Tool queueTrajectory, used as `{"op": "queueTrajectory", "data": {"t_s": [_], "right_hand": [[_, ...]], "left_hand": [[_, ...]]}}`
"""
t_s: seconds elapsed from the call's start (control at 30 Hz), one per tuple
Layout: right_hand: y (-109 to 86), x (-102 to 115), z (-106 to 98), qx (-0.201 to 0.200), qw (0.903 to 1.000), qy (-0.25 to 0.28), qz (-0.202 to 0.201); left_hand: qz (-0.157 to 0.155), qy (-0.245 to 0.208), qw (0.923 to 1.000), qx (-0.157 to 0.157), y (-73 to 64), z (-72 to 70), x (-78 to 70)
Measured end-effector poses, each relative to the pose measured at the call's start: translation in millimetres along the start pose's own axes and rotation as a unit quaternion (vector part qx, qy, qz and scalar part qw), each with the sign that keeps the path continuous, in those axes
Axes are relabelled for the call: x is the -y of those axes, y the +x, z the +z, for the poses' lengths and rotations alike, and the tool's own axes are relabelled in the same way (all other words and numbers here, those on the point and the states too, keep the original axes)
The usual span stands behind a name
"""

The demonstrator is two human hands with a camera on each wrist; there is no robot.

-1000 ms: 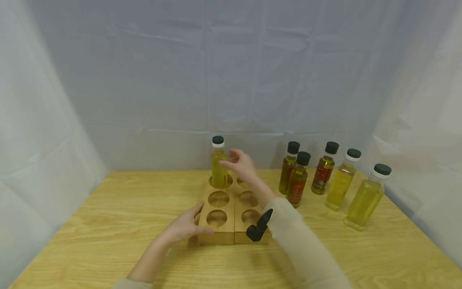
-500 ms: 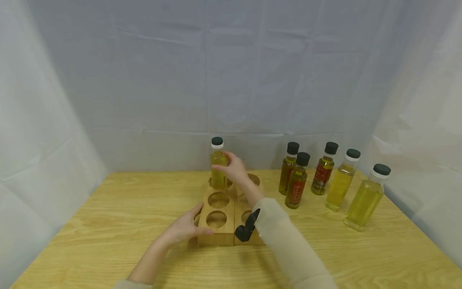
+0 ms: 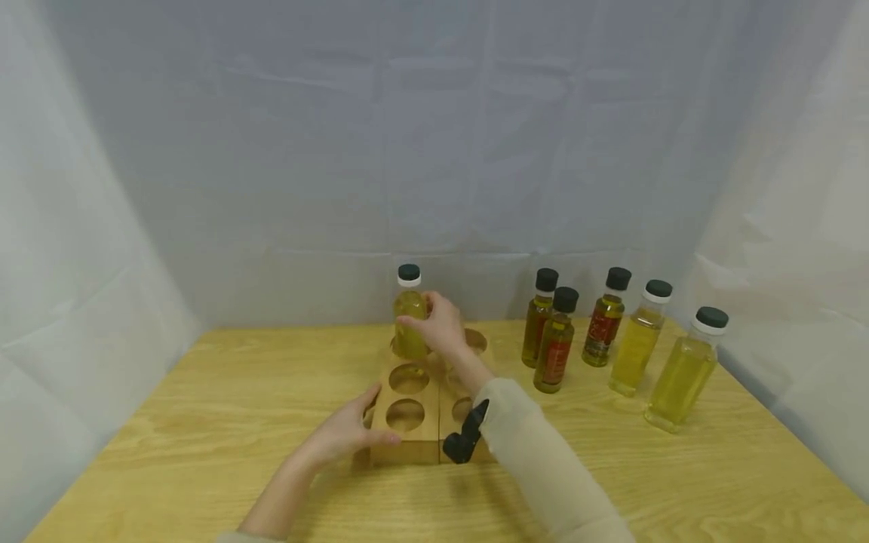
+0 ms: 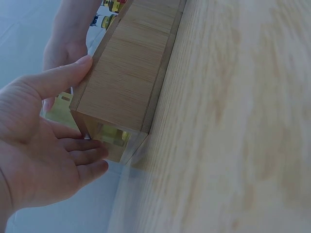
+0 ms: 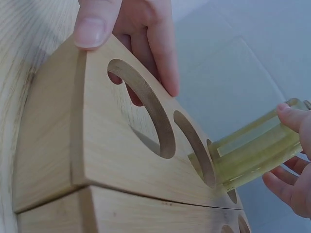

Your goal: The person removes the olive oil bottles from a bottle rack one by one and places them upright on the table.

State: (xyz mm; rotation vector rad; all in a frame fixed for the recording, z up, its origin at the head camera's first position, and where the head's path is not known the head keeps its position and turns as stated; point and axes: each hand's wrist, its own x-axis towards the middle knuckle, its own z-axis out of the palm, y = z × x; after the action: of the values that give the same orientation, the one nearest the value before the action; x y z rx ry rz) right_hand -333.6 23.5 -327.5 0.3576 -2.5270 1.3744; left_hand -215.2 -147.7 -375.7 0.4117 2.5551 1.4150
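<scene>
A wooden bottle rack (image 3: 405, 451), two blocks side by side with round holes in the top, stands in the middle of the table. My right hand (image 3: 441, 324) holds a bottle of yellow oil (image 3: 410, 305) with a dark green cap, fingers and thumb around its body. The bottle stands upright in the rack's far left hole, and the right wrist view shows its lower end (image 5: 243, 160) inside the opening. My left hand (image 3: 344, 431) grips the rack's near left corner; its thumb (image 4: 73, 73) lies on the front edge and its fingers are at the open side.
On the right stand several more oil bottles: two small red-labelled ones (image 3: 555, 354) nearest the rack, another red-labelled bottle (image 3: 602, 332) behind, and two clear yellow ones, one taller-looking (image 3: 634, 351) and one nearer (image 3: 681, 381). White cloth (image 3: 434, 151) hangs around the wooden table (image 3: 204, 422).
My right hand has moved left and its fingers have come around the oil bottle. The bottle sits slightly lower in the hole. My left hand stays at the rack corner.
</scene>
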Motion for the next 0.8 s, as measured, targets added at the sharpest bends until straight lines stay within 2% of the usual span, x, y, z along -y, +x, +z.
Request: {"op": "queueTrajectory", "data": {"t_s": [0.37,0.6,0.8], "right_hand": [[-3.8,-3.0,-7.4,-0.032,0.999,0.031,-0.005],[4.0,3.6,-24.2,-0.059,0.9961,0.064,-0.012],[8.8,10.1,-42.8,-0.073,0.9943,0.077,-0.008]], "left_hand": [[-0.005,-0.011,0.9999,0.004,0.0,1.9,1.8],[-0.011,-0.013,0.9998,0.008,0.2,0.2,-0.3],[-0.001,0.005,1.0,0.0,0.0,0.1,-0.5]]}}
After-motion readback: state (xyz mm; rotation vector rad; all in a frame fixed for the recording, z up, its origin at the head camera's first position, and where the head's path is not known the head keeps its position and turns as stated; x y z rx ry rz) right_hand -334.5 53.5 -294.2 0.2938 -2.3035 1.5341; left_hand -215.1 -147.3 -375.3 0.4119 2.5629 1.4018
